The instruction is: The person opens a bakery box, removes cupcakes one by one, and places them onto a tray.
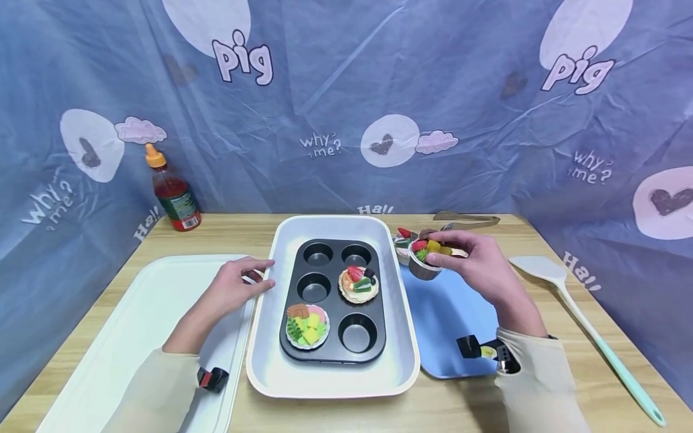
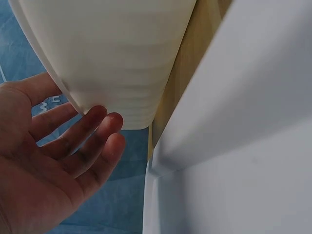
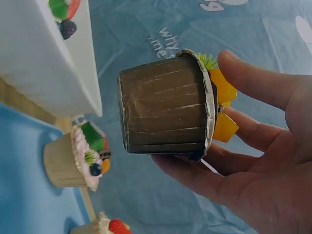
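My right hand (image 1: 479,261) pinches a toy cupcake (image 3: 165,105) in a brown pleated wrapper, topped with fruit, above the blue tray (image 1: 449,325). It is held by its upper rim, tipped on its side in the right wrist view. My left hand (image 1: 233,288) touches the left rim of the white tub (image 1: 260,361) with loosely bent fingers. Inside the tub lies a black muffin tin (image 1: 335,355). One fruit-topped cake (image 1: 307,326) sits in its near left cup, another (image 1: 358,284) in the middle right cup. A pale-wrapped cupcake (image 3: 63,161) stands on the blue tray.
On the left lies a white tray (image 1: 119,337). A sauce bottle (image 1: 175,198) stands at the back left. Metal tongs (image 1: 471,221) lie at the back right, and a spatula (image 1: 585,319) with a mint handle along the right side. A patterned blue curtain (image 1: 335,90) hangs behind.
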`<state>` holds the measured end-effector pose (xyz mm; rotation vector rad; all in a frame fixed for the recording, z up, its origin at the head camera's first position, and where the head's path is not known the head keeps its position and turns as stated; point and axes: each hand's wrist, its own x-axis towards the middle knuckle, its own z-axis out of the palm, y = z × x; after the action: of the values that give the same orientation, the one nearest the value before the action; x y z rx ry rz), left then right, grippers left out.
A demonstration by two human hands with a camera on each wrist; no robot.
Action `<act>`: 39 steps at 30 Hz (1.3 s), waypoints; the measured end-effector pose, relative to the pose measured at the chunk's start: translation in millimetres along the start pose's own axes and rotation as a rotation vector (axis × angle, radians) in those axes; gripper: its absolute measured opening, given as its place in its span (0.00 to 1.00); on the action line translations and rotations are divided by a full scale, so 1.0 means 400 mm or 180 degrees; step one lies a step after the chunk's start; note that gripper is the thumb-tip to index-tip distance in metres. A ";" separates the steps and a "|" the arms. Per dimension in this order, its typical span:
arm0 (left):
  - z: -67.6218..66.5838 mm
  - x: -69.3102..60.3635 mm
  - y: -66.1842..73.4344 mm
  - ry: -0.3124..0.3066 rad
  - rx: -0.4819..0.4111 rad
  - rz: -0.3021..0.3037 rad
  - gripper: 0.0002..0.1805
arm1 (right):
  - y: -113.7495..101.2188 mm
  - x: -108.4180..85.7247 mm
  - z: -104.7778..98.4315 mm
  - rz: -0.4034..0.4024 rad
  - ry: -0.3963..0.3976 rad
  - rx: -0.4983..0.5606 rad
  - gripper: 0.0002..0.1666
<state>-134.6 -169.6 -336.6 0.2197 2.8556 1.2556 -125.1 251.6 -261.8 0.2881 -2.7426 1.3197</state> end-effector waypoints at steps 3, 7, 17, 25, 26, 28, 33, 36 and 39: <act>-0.001 -0.001 0.000 0.0009 -0.0011 0.0004 0.24 | 0.012 0.011 0.007 0.0044 -0.0063 0.0005 0.27; 0.000 0.001 -0.001 0.0027 -0.0004 0.0030 0.23 | 0.034 0.022 0.014 0.0159 -0.0168 0.0038 0.27; 0.003 0.005 0.003 0.0009 -0.0006 0.0052 0.24 | 0.107 0.039 0.030 0.0236 -0.0378 0.0261 0.27; 0.003 0.003 0.001 0.0009 -0.0036 0.0033 0.24 | 0.138 0.046 0.039 0.0159 -0.0500 0.0169 0.27; 0.003 0.003 0.000 0.0011 -0.0035 0.0025 0.24 | 0.139 0.047 0.040 0.0177 -0.0518 0.0174 0.28; 0.002 0.002 0.000 0.0012 -0.0027 0.0008 0.24 | 0.140 0.048 0.041 0.0201 -0.0546 0.0162 0.28; -0.001 0.001 0.001 0.0008 -0.0018 -0.0024 0.24 | 0.145 0.051 0.044 0.0249 -0.0579 0.0105 0.28; -0.001 0.001 0.001 0.0004 -0.0018 -0.0014 0.24 | 0.151 0.052 0.047 0.0278 -0.0581 0.0074 0.27; -0.001 0.001 -0.002 0.0003 -0.0017 -0.0006 0.24 | 0.160 0.053 0.050 0.0264 -0.0603 0.0079 0.27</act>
<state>-135.2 -170.2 -336.8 0.2162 2.8523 1.2631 -159.0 272.2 -319.9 0.3199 -2.9247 1.4161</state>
